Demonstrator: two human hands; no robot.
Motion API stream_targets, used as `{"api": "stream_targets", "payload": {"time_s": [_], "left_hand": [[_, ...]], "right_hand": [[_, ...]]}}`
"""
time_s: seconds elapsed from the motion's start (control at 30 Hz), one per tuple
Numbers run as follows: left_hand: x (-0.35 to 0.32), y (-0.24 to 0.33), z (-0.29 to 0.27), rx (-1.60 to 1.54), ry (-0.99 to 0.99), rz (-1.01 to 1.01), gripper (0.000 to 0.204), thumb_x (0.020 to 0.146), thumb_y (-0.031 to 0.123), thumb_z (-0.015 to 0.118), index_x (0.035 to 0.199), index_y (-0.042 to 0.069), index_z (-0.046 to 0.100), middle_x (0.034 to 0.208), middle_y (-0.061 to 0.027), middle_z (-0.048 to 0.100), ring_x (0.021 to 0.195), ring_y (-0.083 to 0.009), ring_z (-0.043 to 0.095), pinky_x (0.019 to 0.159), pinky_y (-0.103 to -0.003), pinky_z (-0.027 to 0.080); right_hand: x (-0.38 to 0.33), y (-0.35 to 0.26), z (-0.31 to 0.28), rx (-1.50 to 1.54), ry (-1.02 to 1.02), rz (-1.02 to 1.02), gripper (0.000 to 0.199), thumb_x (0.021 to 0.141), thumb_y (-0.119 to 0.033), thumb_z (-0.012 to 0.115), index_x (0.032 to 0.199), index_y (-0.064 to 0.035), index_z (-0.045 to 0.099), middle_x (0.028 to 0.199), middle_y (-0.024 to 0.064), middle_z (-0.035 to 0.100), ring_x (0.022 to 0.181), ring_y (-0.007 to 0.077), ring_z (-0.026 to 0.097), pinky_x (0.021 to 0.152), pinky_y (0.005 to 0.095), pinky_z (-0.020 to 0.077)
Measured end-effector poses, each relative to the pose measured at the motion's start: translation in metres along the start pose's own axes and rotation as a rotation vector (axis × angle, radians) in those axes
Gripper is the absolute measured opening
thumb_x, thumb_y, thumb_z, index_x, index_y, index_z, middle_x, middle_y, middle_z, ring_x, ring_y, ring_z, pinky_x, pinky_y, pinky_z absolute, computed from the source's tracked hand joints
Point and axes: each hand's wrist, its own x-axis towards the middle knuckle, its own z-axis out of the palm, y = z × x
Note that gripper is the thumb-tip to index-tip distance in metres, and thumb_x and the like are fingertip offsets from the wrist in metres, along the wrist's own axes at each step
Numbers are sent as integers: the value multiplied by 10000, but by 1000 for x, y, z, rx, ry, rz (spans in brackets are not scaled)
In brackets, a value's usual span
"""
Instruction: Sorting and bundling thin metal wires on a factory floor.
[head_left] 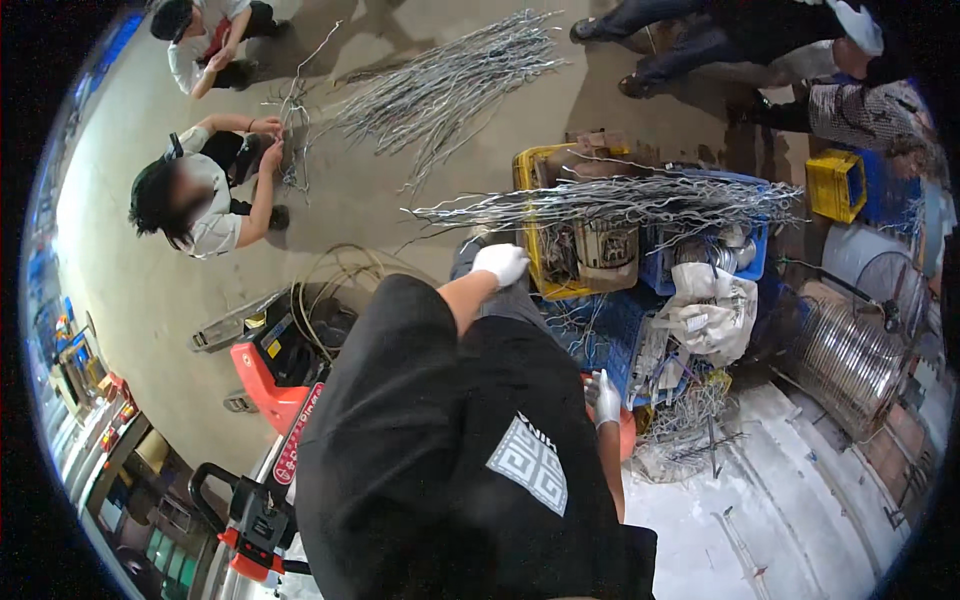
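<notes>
My left hand point(500, 264), in a white glove, is over my leg just left of a yellow crate point(530, 240). Its back faces up and its fingertips are hidden; nothing shows in it. Lower down, my right hand point(604, 397), also gloved in white, is at my side near a blue crate point(622, 350). Its fingers are stretched apart and hold nothing visible. Ahead of me a bundle of bent grey metal wires point(610, 204) lies across the yellow crate and another blue crate point(757, 258). A white sack point(706, 312) is draped near the crates.
A larger pile of wires point(450, 90) lies on the floor ahead. Two people point(215, 205) crouch at the left, one handling wires; others stand at the far right. A red and black machine point(262, 520) and hose loops point(345, 262) are on my left. A wire coil point(850, 355) is at right.
</notes>
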Motion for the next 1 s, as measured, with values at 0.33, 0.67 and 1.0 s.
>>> {"api": "stream_targets", "payload": {"time_s": [0.33, 0.67, 1.0], "left_hand": [[-143, -184, -3, -225, 353, -698, 547, 840, 431, 376, 928, -48, 627, 993, -188, 631, 959, -373, 563, 846, -399, 432], [-208, -120, 45, -520, 451, -646, 544, 848, 444, 389, 934, -39, 625, 982, -169, 641, 936, -347, 579, 823, -372, 444], [-271, -156, 88, -256, 115, -637, 554, 842, 444, 414, 968, -57, 613, 980, -187, 639, 950, -369, 571, 835, -383, 435]], "right_hand": [[99, 49, -63, -157, -85, -15, 406, 885, -438, 503, 968, -50, 587, 765, 67, 601, 537, 131, 513, 453, 246, 378], [141, -20, 14, -122, -315, 26, 343, 889, -435, 497, 952, -103, 554, 680, 27, 562, 521, 143, 506, 452, 260, 366], [121, -42, 74, -228, -365, -117, 406, 884, -453, 489, 1019, -75, 552, 834, 54, 595, 618, 140, 539, 587, 274, 413]]}}
